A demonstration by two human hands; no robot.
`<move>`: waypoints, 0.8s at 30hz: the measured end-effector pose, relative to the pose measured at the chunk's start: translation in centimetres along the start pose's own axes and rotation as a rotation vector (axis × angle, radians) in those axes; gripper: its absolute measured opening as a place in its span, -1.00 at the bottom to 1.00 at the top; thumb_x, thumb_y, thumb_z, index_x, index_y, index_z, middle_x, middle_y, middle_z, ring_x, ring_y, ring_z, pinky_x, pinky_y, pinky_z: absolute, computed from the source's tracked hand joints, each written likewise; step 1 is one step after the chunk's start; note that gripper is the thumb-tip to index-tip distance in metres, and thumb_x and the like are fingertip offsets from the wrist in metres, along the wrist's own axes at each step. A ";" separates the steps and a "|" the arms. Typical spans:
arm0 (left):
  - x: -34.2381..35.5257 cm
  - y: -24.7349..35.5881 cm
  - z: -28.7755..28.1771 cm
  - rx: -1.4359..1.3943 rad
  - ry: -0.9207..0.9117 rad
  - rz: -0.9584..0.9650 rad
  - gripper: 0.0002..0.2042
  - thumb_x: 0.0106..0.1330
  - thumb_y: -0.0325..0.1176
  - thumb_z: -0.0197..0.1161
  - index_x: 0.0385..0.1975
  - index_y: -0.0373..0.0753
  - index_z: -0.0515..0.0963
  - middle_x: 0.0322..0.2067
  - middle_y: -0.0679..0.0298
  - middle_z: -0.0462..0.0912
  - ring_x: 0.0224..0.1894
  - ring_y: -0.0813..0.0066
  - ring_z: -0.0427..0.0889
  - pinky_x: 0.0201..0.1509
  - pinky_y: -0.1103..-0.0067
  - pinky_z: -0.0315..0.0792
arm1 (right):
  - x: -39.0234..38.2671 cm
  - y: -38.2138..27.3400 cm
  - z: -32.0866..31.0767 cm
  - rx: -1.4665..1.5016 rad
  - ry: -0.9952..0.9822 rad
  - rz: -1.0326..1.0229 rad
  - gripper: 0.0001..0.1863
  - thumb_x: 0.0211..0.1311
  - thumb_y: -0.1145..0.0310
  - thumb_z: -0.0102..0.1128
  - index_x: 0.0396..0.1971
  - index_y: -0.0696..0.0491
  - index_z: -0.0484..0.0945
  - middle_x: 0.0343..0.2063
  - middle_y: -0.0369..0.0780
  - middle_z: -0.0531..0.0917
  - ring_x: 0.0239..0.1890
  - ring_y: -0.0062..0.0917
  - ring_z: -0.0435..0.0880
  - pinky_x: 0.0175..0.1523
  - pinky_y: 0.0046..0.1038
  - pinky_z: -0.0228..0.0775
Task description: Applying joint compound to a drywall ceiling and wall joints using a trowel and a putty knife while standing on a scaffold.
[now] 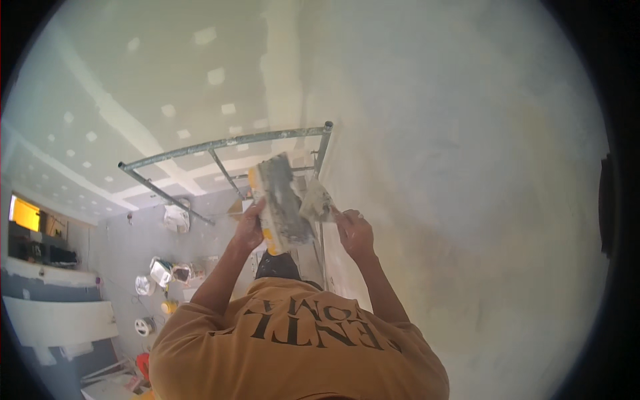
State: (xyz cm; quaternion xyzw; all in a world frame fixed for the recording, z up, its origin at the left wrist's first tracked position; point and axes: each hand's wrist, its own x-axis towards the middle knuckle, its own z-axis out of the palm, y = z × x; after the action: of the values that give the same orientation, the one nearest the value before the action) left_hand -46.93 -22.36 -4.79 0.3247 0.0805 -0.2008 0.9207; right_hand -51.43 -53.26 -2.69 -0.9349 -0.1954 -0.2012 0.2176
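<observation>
My left hand (251, 228) is closed round the yellow-edged back of a wide plastering blade (285, 203), held out in front of my chest. Grey, wet-looking compound is smeared across the blade's face. My right hand (355, 233) grips a small putty knife (317, 201), with its compound-coated blade at the right edge of the wide one. The two blades touch or nearly touch; I cannot tell which. Close to the right of my right hand rises a plastered wall (453, 200), pale and blotchy.
A metal scaffold frame (227, 142) stands around me at the front. Far below on the grey floor (127, 247) are a white bag (177, 217), buckets (144, 285) and a white-and-dark container (181, 272). Drywall with filled patches (215, 76) extends ahead on the left.
</observation>
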 end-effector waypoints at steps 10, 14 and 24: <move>-8.7 2.0 -19.0 -0.222 0.342 0.407 -0.53 0.55 -0.07 0.03 0.26 -0.31 0.37 0.15 0.14 0.57 0.19 0.23 0.57 0.33 0.27 0.43 | -12.0 5.6 16.2 0.727 -0.493 0.815 -0.79 0.35 0.36 0.22 -0.09 0.11 0.61 -0.48 -0.20 0.65 -0.56 -0.55 0.59 -0.46 -0.47 0.48; -9.4 -4.6 -28.7 -0.299 0.636 0.380 -0.48 0.55 -0.14 0.05 0.40 -0.24 0.22 0.33 0.18 0.38 0.36 0.19 0.35 0.48 0.18 0.19 | -17.0 6.6 25.4 0.997 -0.644 1.163 -0.84 0.41 0.31 0.17 -0.23 0.10 0.56 -0.53 -0.24 0.62 -0.56 -0.66 0.55 -0.47 -0.54 0.43; -1.7 -25.5 -39.6 -0.594 0.787 0.218 -0.45 0.52 -0.08 0.09 0.38 -0.25 0.23 0.34 0.20 0.39 0.37 0.20 0.35 0.49 0.22 0.17 | -24.3 14.8 60.6 0.175 -0.728 0.436 -0.56 0.15 0.47 0.09 0.09 0.13 0.53 -0.10 0.15 0.59 0.04 0.10 0.55 0.11 -0.06 0.46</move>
State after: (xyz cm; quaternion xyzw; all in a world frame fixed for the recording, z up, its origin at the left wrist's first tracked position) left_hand -59.90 -14.94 -49.47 0.1065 0.4406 0.0657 0.8889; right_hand -47.52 -42.86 -68.66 -0.9423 -0.0737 0.2098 0.2504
